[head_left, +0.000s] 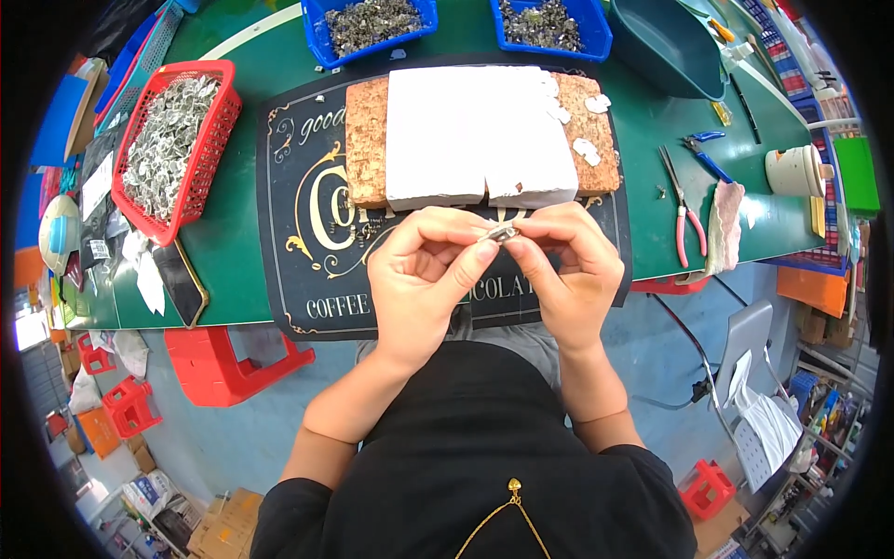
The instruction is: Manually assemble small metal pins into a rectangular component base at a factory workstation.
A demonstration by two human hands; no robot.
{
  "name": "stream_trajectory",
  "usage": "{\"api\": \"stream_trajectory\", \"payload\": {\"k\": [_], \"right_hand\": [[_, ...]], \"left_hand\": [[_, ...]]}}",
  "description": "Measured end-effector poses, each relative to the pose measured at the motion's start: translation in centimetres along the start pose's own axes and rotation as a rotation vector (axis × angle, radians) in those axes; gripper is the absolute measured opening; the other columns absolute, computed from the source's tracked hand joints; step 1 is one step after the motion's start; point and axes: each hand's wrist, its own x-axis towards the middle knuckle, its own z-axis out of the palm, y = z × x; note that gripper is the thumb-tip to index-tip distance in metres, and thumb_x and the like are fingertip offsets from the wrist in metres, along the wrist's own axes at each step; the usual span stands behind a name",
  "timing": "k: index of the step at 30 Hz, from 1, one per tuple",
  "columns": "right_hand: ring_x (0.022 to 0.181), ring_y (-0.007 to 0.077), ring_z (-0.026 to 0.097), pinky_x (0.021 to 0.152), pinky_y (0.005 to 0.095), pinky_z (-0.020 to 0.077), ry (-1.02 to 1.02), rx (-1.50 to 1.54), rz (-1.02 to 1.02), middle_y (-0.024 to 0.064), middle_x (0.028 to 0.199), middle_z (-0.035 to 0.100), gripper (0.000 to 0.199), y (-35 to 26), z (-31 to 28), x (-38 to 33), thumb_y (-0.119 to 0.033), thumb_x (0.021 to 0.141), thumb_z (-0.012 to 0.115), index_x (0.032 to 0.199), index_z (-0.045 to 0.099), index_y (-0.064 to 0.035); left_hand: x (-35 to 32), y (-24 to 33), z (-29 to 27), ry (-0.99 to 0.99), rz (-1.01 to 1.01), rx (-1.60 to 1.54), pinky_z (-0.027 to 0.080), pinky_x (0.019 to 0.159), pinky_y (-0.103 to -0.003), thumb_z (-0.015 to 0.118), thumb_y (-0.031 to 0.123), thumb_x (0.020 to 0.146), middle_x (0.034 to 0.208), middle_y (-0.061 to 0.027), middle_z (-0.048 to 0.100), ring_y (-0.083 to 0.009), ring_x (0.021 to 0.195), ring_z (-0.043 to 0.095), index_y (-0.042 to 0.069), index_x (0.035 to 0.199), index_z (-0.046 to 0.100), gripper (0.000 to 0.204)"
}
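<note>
We pinch small metal piece (503, 232) between fingertips of left hand (424, 275) and right hand (573, 270), held above black mat (298, 233), just before white block (475, 135) on cork board (366, 140).

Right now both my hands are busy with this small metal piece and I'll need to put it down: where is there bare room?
Free: green table between the red basket and black mat; also between the mat and pink-handled pliers. Crowded: the white block covers the mat's middle, blue bins line the far edge.

A red basket (177, 140), two blue bins (368, 26), and pink-handled pliers (684, 210) sit on the green table (237, 238).
</note>
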Motion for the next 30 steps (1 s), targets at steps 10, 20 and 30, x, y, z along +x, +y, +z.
{"api": "stream_trajectory", "payload": {"k": [10,20,30], "right_hand": [[0.076,0.0111,0.062,0.068,0.0229,0.0527,0.001,0.488,0.307,0.0074,0.085,0.064,0.017,0.6,-0.3,-0.3,0.006,0.077,0.072,0.093,0.066,0.0048],[0.075,0.0168,0.064,0.069,0.0258,0.0529,-0.142,0.290,0.178,0.0122,0.083,0.065,0.021,-0.1,-0.6,-0.1,0.007,0.069,0.076,0.086,0.064,0.0058],[0.070,0.0205,0.065,0.064,0.0271,0.0521,-0.129,-0.074,-0.146,0.0135,0.077,0.067,0.023,-1.5,-0.1,-0.1,0.005,0.064,0.079,0.083,0.067,0.0042]], "left_hand": [[0.1,-0.1,-0.4,-0.126,0.190,0.328,0.052,0.077,-0.025,0.067,-0.007,0.081,0.099,-0.0149,0.064,-0.0173,0.090,0.063,-0.004,0.091,0.062,0.011],[0.3,1.5,-0.8,-0.123,-0.130,0.178,0.052,0.079,-0.027,0.067,-0.002,0.084,0.094,-0.0094,0.064,-0.0143,0.085,0.064,-0.004,0.099,0.063,0.016],[0.7,2.8,-1.7,-0.221,0.070,0.516,0.051,0.071,-0.025,0.066,-0.006,0.073,0.081,-0.0087,0.066,-0.0146,0.077,0.065,-0.003,0.085,0.066,0.012]]}}
